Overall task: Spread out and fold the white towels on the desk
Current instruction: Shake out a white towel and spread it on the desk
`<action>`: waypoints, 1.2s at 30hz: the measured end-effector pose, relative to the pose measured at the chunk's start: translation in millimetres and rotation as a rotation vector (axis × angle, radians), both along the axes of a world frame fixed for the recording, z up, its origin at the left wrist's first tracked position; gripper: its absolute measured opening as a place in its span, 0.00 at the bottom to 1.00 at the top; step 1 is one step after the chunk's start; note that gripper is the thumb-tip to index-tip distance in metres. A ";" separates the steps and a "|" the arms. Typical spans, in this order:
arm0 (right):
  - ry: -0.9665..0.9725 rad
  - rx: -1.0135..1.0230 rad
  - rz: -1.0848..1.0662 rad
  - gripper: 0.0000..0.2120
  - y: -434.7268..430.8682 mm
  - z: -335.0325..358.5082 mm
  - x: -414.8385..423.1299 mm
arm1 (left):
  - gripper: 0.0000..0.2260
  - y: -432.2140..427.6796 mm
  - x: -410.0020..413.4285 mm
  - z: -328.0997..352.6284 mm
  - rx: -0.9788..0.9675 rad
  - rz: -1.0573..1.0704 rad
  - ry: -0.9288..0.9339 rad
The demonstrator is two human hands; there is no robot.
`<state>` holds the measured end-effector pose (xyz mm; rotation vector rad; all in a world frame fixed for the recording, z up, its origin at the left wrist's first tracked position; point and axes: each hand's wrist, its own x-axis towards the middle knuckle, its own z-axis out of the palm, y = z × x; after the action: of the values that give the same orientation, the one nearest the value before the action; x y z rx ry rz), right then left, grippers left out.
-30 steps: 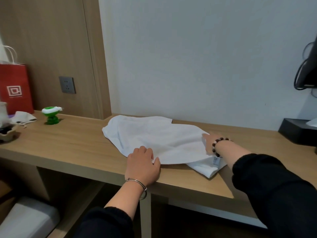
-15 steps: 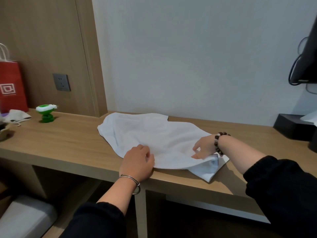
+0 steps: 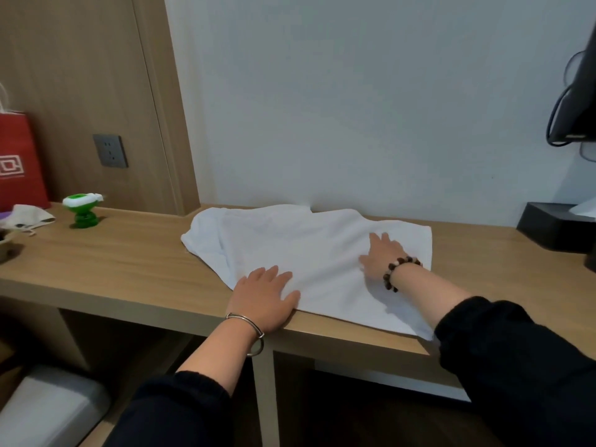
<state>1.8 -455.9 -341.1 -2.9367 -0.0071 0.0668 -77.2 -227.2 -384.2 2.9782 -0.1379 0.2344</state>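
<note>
Head view: white rectangular cloth towel lying mostly flat mid-way along light wooden surface, far edge close to wall, near right corner at or just over front edge. Left end rumpled, layers overlapping. Reads as spreading step, no fold made yet.

Left hand flat, fingers straight and spread, pressing towel's near-left edge by front lip; likely anchoring against sliding. Right hand palm down on right half, fingers extended, gripping nothing; probably smoothing wrinkles outward.

Green plastic toy and red paper bag well apart at left.
</note>
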 end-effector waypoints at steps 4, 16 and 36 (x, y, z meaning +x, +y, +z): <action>0.190 -0.128 0.142 0.31 -11.3 -17.1 -15.8 | 0.21 -15.8 -7.0 7.3 0.000 -0.034 -0.086; 0.134 -0.206 0.134 0.17 -6.8 -3.4 -28.8 | 0.21 22.6 15.1 10.8 -0.013 0.200 -0.271; -0.025 -0.072 0.178 0.28 88.0 -34.2 4.3 | 0.20 78.3 8.3 19.9 -0.938 0.628 -0.359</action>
<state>6.0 -367.9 -375.4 -3.0011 -0.2761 0.0582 -68.9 -148.9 -364.3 1.9377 0.6794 0.6747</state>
